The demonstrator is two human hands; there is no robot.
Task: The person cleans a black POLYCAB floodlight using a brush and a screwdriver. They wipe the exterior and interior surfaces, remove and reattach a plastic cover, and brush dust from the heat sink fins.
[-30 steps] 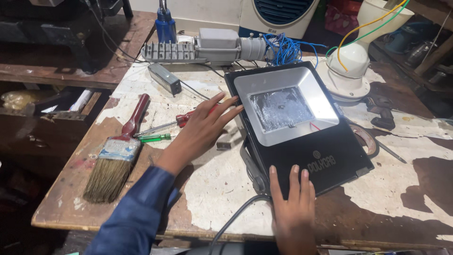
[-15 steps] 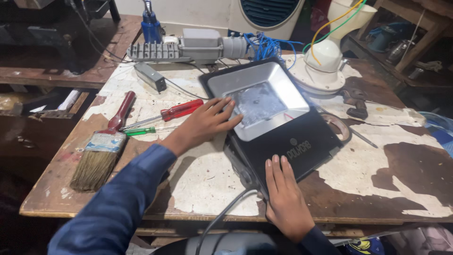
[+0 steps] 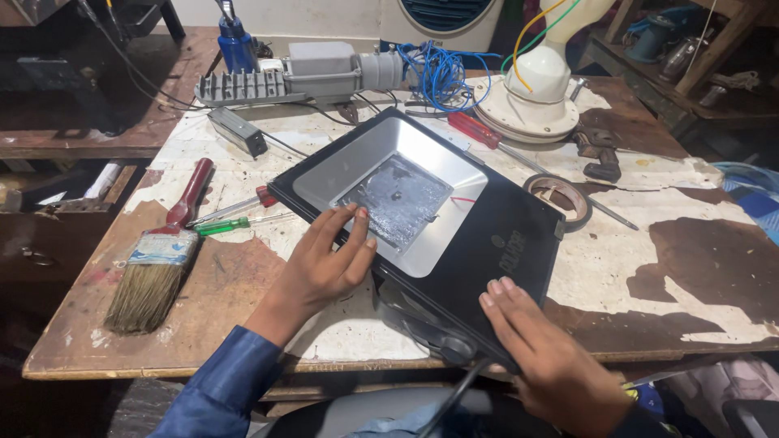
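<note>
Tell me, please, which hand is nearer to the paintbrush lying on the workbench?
Left. The left hand rests on the floodlight's near left edge, right of the paintbrush; the right hand is farther, at its near corner.

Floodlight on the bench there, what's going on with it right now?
A person has both bare hands on a black LED floodlight lying face up on a worn workbench. The left hand rests flat on its glass edge; the right hand presses the near corner, beside its cable. A paintbrush and screwdrivers lie to the left, untouched.
</note>
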